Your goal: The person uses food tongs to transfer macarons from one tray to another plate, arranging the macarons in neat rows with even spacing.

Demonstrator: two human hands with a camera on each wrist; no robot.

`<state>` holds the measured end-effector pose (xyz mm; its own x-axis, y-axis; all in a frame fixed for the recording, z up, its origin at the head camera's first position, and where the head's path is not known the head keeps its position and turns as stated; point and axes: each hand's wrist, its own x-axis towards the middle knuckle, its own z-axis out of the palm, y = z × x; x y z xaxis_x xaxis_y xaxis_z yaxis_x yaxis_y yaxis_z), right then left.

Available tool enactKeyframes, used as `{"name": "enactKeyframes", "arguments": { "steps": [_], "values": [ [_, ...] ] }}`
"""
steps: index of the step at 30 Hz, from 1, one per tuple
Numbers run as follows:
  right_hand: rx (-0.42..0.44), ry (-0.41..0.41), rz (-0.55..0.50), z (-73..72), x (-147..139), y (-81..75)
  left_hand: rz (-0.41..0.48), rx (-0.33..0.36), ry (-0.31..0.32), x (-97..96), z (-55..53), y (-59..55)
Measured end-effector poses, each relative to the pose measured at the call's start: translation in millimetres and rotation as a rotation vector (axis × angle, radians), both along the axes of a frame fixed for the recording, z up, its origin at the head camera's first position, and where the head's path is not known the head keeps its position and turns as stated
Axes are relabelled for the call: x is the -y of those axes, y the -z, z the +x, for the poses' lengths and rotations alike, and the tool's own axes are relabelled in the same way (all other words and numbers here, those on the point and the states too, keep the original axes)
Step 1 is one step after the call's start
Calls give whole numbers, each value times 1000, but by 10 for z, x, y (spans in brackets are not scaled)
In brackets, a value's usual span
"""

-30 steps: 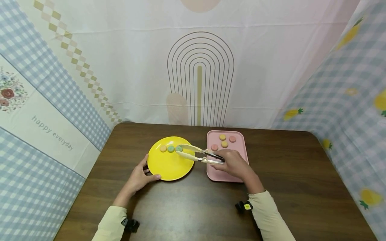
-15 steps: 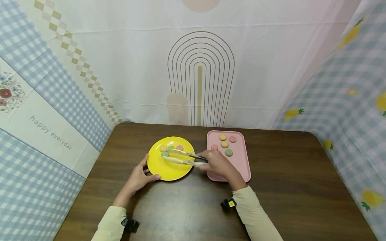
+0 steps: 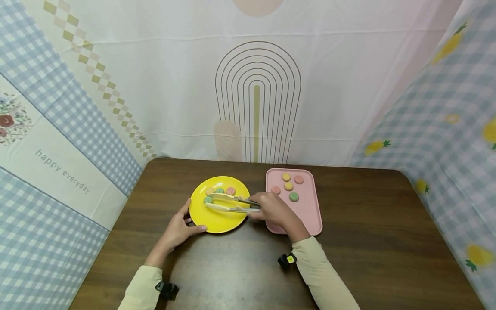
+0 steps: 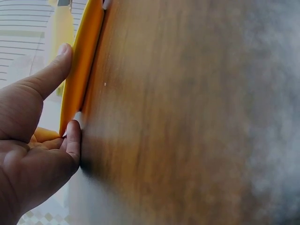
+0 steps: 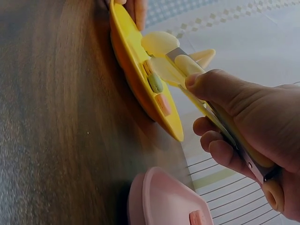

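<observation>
My left hand [image 3: 178, 228] holds the left rim of a round yellow plate [image 3: 221, 221]; in the left wrist view its thumb [image 4: 61, 61] lies against the rim. My right hand [image 3: 277, 211] grips metal tongs with cream tips [image 3: 224, 209], which reach over the plate from the right. A green macaron [image 3: 208, 200] is at the tong tips, low over the plate's left part. Behind it on the plate, a row holds a pale yellow macaron [image 3: 209, 191], a second green macaron [image 3: 219, 190] partly overlapped by the tongs, and a pink macaron [image 3: 230, 190].
Right of the plate, a pink rectangular tray [image 3: 308, 215] carries several yellow, pink and green macarons [image 3: 293, 196], partly behind the right hand. Both stand on a dark wooden table [image 3: 368, 224]. A patterned cloth [image 3: 174, 86] hangs behind the table's far edge.
The right hand has moved left with the tongs, bringing the green macaron from the row's right end to the plate's left side. The pink macaron has come into view. The left hand stays put.
</observation>
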<state>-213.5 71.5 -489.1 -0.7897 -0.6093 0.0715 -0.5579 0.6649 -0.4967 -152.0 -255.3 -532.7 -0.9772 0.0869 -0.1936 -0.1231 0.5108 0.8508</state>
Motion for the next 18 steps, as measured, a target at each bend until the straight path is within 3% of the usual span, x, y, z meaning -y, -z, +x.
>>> {"name": "enactKeyframes", "arguments": {
  "steps": [7,18],
  "values": [
    [3,17,35,-2,25,26,2,0,-6,-9,4,11],
    [-20,20,-35,61,-141,-8,7,-7,-3,9,-14,24]
  ]
}}
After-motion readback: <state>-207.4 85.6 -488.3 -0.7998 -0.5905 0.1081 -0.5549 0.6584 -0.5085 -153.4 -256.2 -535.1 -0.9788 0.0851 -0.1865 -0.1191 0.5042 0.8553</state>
